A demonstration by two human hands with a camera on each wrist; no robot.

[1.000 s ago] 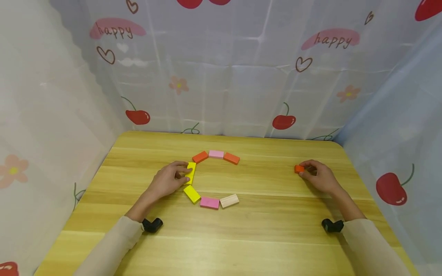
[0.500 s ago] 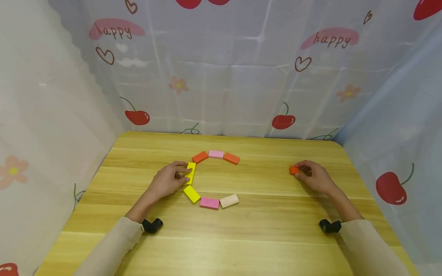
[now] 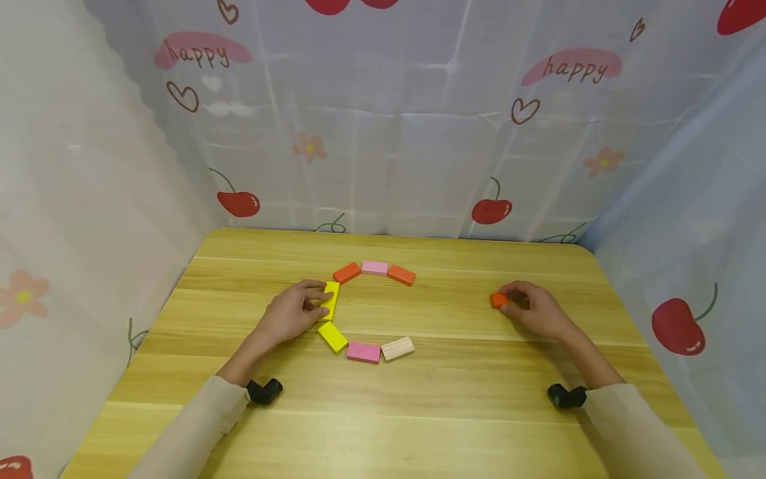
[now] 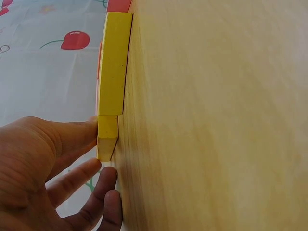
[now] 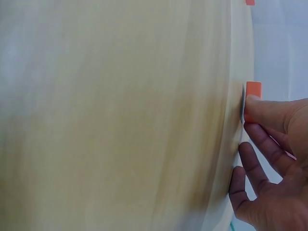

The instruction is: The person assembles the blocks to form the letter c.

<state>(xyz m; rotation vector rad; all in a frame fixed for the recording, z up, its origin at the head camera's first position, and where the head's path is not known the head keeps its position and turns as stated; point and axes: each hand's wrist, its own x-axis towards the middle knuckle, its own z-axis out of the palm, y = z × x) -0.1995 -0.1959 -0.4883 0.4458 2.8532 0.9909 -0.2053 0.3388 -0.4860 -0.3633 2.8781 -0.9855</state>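
Note:
My left hand [image 3: 293, 311] pinches a yellow block [image 3: 333, 293] lying on the table, thumb and fingertips at its two ends. Just below it lies a second yellow block [image 3: 332, 337], which fills much of the block row in the left wrist view. The first yellow block is the left side of a C-shaped row that opens to the right. Over on the right, my right hand [image 3: 541, 313] pinches an orange block [image 3: 497, 301] between thumb and fingers, apart from the row. In the right wrist view the thumb covers part of this orange block [image 5: 254, 88].
Along the row's upper arm are an orange block [image 3: 347, 273], a light pink block [image 3: 374, 268] and another orange block [image 3: 401, 275]. A pink block [image 3: 363, 352] and a plain wood block [image 3: 397, 349] form the lower arm. A printed curtain [image 3: 395, 166] hangs behind the wooden table [image 3: 383, 426].
My right hand has moved left and slightly nearer with the orange block. The left hand stays on the yellow block, and the row has not moved.

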